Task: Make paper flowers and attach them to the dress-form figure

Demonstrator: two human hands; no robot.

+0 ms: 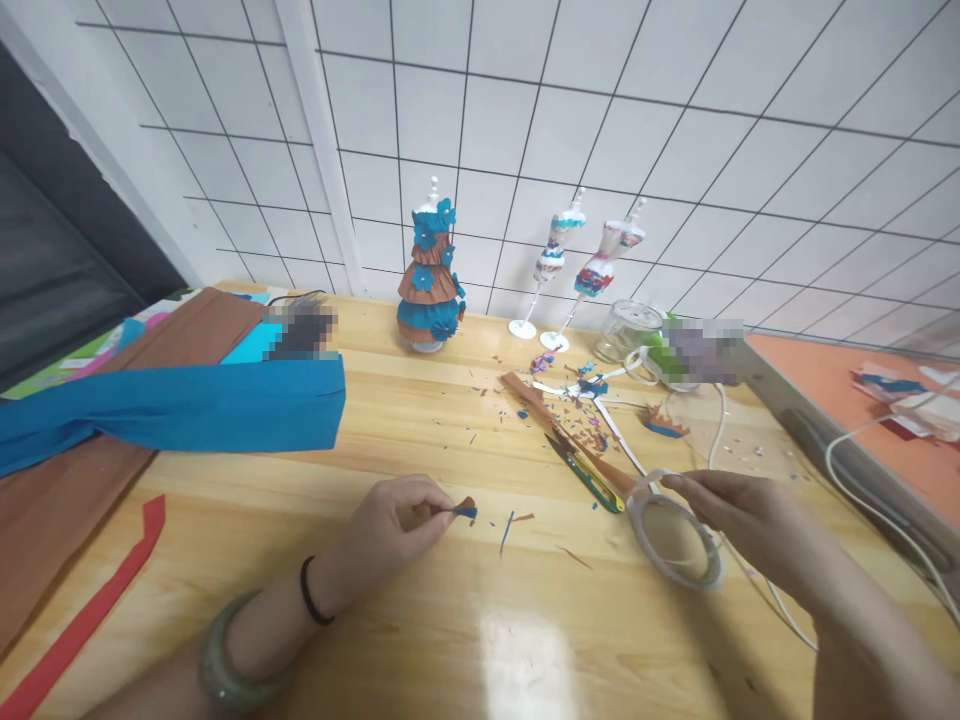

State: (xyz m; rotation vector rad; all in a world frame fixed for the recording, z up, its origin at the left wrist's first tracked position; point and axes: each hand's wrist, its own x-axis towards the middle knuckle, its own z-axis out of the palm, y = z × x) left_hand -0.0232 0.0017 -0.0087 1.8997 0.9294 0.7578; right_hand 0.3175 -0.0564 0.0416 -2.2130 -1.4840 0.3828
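Between the thumb and fingertips of my left hand is a small brown and blue paper piece, its fringed end pointing right. My right hand pinches the end of a roll of clear tape, and the roll hangs from it near the table surface. Just left of the roll lies a green and yellow cutter. Thin blue and brown paper scraps rest on the wood between my hands.
A small dress form in a blue and brown paper dress stands at the back, beside two white forms and a glass jar. Blue paper, brown paper and a red strip lie left. A white cord runs right.
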